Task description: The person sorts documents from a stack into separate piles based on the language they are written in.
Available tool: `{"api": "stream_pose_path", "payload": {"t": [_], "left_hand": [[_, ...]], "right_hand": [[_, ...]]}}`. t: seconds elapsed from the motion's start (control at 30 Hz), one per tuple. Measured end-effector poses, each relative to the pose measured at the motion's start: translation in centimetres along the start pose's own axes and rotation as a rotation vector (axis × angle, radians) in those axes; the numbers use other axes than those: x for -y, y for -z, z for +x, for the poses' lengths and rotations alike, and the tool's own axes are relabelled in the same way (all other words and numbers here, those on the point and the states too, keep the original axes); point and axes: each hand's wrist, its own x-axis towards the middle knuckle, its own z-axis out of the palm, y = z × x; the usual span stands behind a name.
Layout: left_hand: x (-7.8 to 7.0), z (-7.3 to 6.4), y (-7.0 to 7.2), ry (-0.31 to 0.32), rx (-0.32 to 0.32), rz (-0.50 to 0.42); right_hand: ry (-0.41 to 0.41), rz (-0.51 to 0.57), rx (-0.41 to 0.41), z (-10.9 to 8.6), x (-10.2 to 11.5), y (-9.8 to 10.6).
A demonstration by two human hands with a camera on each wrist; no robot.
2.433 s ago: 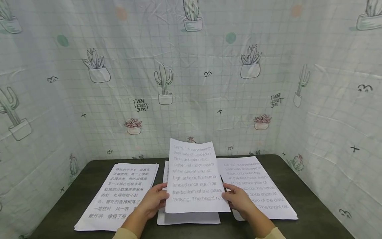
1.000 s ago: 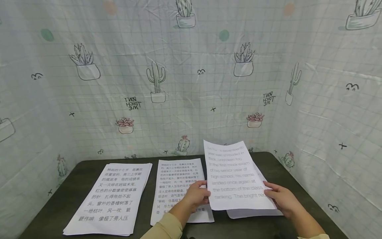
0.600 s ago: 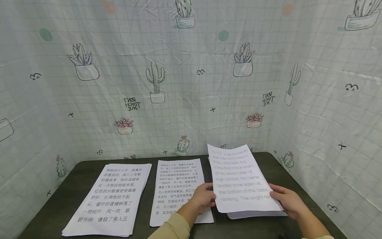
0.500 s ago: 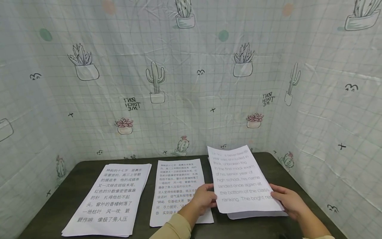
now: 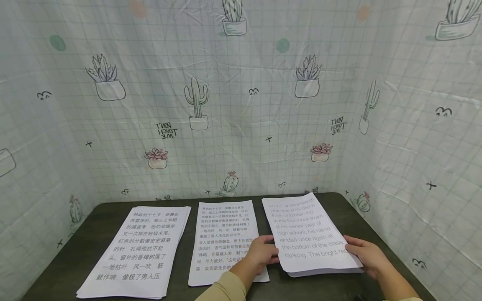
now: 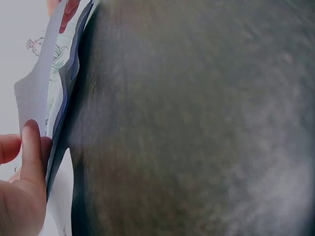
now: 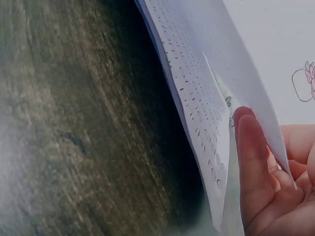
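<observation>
A white sheet of paper (image 5: 308,234) printed with large English text lies low over the right-hand paper stack (image 5: 324,272), tilted a little. My left hand (image 5: 262,253) pinches its left edge, and my right hand (image 5: 365,256) pinches the right edge near the lower corner. In the left wrist view, the sheet (image 6: 37,88) bows upward, apart from the stack (image 6: 69,73) below. A similar gap shows in the right wrist view between the held sheet (image 7: 241,64) and the printed stack (image 7: 197,118), beside the right hand (image 7: 270,182).
On the dark table (image 5: 293,288), a middle sheet or stack (image 5: 222,234) carries small Chinese print, partly behind the left forearm. Farther left lies a stack with larger Chinese print (image 5: 139,251). A cactus-patterned cloth (image 5: 241,104) encloses the table's back and sides.
Both hands have carried the English sheet from above the middle papers rightward, then lowered it onto or just over the right stack. The middle papers are now uncovered, and the head view has shifted slightly.
</observation>
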Motion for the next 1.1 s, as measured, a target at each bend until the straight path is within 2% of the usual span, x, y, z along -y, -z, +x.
{"api": "stream_pose_path", "payload": {"t": [0.2, 0.37, 0.5, 0.63, 0.73, 0.97, 1.1], "left_hand": [[-0.1, -0.1, -0.1, -0.003, 0.029, -0.005], [-0.3, -0.2, 0.0, -0.001, 0.1, 0.002], [-0.4, -0.3, 0.1, 0.006, 0.142, 0.001], [-0.3, -0.4, 0.1, 0.001, 0.147, -0.001], [-0.4, -0.4, 0.2, -0.005, 0.149, 0.004], [-0.6, -0.6, 0.5, -0.039, 0.158, 0.004], [-0.8, -0.7, 1.0, -0.06, 0.155, 0.01]], "right_hand": [[0.002, -0.023, -0.023, 0.1, -0.4, 0.1], [-0.013, -0.059, -0.047, 0.1, -0.4, 0.0], [-0.029, -0.129, -0.072, 0.1, -0.4, -0.1], [-0.006, -0.23, -0.078, 0.0, -0.3, 0.2], [0.017, -0.258, -0.072, 0.0, 0.0, 0.6], [0.021, -0.231, -0.064, -0.1, 0.7, 0.5], [0.051, -0.23, -0.073, -0.2, 1.3, -0.1]]}}
